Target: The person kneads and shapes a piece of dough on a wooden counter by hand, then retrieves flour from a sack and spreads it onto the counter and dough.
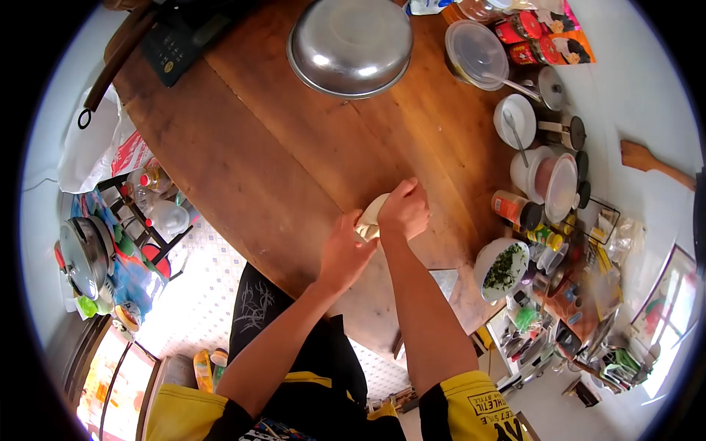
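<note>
A pale lump of dough (373, 215) sits on the wooden table (294, 184) in front of me, between my two hands. My right hand (404, 212) is closed over its right side, fingers curled. On its lower left, my left hand (347, 250) grips the dough with bent fingers, the thumb near my right wrist. Parts of the dough are hidden under the hands. Beside my right forearm, a flat grey blade-like piece (443, 281) lies partly covered.
An upturned metal bowl (351, 44) rests at the far side. Along the right edge stand a bowl of chopped greens (504, 269), a white bowl with a spoon (515, 121), a lidded tub (476, 53) and jars. Another person's hand (638, 156) shows at far right.
</note>
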`<state>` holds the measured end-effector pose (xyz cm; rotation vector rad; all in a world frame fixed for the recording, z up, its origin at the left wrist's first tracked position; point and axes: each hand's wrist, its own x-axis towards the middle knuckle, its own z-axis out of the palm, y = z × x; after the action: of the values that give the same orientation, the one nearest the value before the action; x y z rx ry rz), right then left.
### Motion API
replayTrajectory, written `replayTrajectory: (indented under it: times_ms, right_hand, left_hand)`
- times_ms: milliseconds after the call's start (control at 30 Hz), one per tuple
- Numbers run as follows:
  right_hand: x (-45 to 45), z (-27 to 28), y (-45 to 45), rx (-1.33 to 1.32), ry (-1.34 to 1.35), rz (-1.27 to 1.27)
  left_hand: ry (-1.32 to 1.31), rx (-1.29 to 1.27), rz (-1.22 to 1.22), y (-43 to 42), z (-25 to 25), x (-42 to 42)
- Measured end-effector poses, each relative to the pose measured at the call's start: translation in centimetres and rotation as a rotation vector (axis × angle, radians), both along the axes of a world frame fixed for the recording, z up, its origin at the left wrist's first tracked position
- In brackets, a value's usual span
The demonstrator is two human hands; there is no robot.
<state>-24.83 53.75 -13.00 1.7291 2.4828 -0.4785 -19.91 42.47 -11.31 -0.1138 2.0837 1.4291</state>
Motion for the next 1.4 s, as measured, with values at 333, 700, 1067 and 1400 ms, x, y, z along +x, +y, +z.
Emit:
replayTrajectory:
  times_ms: [333,700,1067,1400]
  right_hand:
    - [-3.9,-1.5,0.0,0.149,-0.049,-0.337]
    - [-0.4,0.3,-0.9,-0.283,-0.192,-0.137]
    - [0.2,0.3,-3.0,-0.044,-0.131,-0.04]
    - [-2.1,-2.4,-3.3,0.243,-0.088,-0.318]
  left_hand:
    - [-0.127,-0.151,0.146,1.7,0.1,-0.9]
    - [0.495,-0.242,-0.22,-1.9,1.4,-2.1]
    - [0.552,-0.251,-0.38,-3.9,0.9,-0.5]
    - [-0.13,0.0,0.217,-1.3,-0.8,0.4]
